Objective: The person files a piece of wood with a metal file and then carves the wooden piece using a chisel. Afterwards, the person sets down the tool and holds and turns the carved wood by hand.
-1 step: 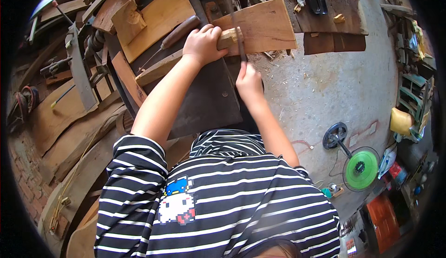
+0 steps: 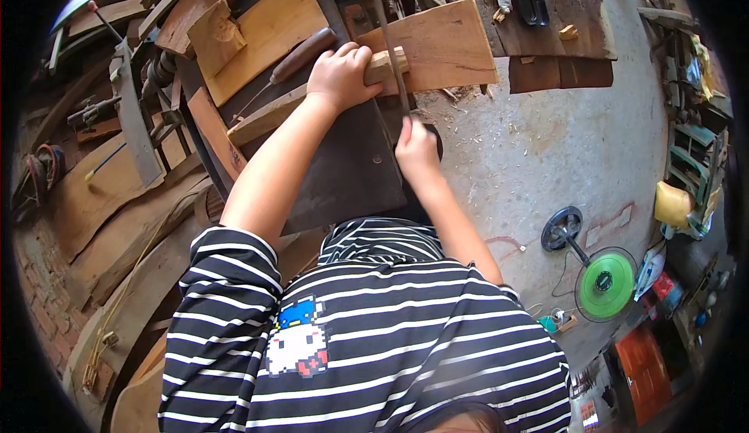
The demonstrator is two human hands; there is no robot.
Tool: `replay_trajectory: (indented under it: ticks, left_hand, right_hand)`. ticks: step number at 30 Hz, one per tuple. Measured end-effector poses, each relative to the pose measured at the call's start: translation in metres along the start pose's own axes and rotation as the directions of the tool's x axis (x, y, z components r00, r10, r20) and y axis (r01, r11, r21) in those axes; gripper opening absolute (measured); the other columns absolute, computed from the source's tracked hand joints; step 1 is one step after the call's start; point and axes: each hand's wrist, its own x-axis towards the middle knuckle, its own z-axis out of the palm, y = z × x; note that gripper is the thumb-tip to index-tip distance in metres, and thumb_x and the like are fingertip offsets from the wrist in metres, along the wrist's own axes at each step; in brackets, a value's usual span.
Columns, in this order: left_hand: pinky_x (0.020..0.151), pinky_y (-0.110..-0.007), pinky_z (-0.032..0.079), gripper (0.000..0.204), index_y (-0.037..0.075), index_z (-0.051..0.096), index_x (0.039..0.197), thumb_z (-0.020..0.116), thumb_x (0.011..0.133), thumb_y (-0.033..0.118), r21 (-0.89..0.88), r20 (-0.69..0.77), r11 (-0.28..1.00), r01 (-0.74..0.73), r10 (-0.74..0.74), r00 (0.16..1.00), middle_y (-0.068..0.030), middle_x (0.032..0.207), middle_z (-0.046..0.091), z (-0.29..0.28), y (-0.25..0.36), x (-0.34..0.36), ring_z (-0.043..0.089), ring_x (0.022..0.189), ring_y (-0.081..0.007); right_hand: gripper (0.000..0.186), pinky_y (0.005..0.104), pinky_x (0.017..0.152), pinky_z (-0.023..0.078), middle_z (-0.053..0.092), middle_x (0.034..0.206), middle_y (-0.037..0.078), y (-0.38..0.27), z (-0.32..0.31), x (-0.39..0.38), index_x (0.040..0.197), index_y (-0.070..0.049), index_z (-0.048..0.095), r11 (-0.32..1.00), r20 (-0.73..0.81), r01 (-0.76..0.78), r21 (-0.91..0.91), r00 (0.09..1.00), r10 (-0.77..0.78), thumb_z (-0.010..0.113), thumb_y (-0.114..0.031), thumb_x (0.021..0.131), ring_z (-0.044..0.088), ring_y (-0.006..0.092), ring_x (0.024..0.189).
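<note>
My left hand (image 2: 342, 78) is closed around a long, slim wooden piece (image 2: 273, 113) and presses it down at the dark bench's (image 2: 343, 164) far right edge. The piece's light, cut end (image 2: 382, 65) sticks out past my fingers. Across that end runs a long, narrow metal blade (image 2: 399, 90); whether it is a saw or a file I cannot tell. My right hand (image 2: 417, 150) grips its near end, beyond the bench edge. Just left of my left hand lies a tool with a brown wooden handle (image 2: 304, 55) and a thin metal shaft.
A flat board (image 2: 445, 47) extends rightward behind the blade. Yellowish boards (image 2: 269, 31) lie on the bench's far left, with timber planks (image 2: 148, 222) stacked at left. A green fan (image 2: 605, 283) stands on the concrete floor (image 2: 523, 144), which is strewn with shavings.
My right hand has drawn slightly toward me, pulling the blade along and tilting it a little. The left hand and the wooden piece have stayed in place.
</note>
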Motion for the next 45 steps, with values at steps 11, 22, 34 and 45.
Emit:
replay_trajectory:
  ticks: [11, 22, 34, 45]
  left_hand:
    - [0.075, -0.034, 0.049, 0.047, 0.01, 0.059, 0.093, 0.077, 0.059, 0.038, 0.003, 0.009, 1.0, -0.002, 0.002, 1.0, -0.0064, 0.101, 0.063, -0.001, 0.0, 0.0, 0.062, 0.093, -0.0205]
    - [0.075, -0.035, 0.049, 0.048, 0.01, 0.059, 0.092, 0.077, 0.058, 0.038, 0.0, -0.03, 1.0, -0.014, 0.014, 0.999, -0.0067, 0.1, 0.063, 0.002, 0.0, 0.0, 0.062, 0.092, -0.0206]
    - [0.075, -0.035, 0.049, 0.046, 0.01, 0.059, 0.092, 0.076, 0.06, 0.038, -0.006, -0.014, 1.0, -0.006, 0.006, 1.0, -0.0066, 0.1, 0.063, 0.002, -0.001, 0.002, 0.062, 0.092, -0.0213]
    - [0.076, -0.035, 0.049, 0.047, 0.01, 0.059, 0.094, 0.076, 0.06, 0.038, 0.007, 0.001, 1.0, -0.007, 0.007, 1.0, -0.0077, 0.101, 0.063, -0.002, 0.0, 0.0, 0.062, 0.093, -0.0216]
  right_hand:
    - [0.029, 0.052, 0.054, 0.044, 0.056, 0.065, 0.028, 0.016, -0.026, 0.01, 0.077, 0.001, 0.054, 0.997, 0.019, -0.01, 0.08, 1.0, 0.008, 0.047, -0.02, 0.096, 0.057, 0.0464, 0.065]
    - [0.032, 0.0529, 0.057, 0.046, 0.058, 0.066, 0.029, -0.007, -0.01, 0.039, 0.079, 0.001, 0.053, 0.996, 0.001, 0.027, 0.088, 1.0, -0.027, 0.044, -0.023, 0.097, 0.058, 0.0474, 0.068]
    - [0.023, 0.0522, 0.056, 0.047, 0.058, 0.067, 0.029, 0.009, 0.004, -0.006, 0.084, 0.002, 0.057, 0.998, 0.011, -0.017, 0.062, 1.0, 0.016, 0.049, -0.017, 0.094, 0.059, 0.0457, 0.067]
    - [0.024, 0.053, 0.056, 0.045, 0.058, 0.067, 0.028, 0.008, -0.031, 0.02, 0.082, 0.0, 0.055, 0.995, 0.034, 0.016, 0.1, 0.999, -0.02, 0.047, -0.018, 0.095, 0.058, 0.0464, 0.069]
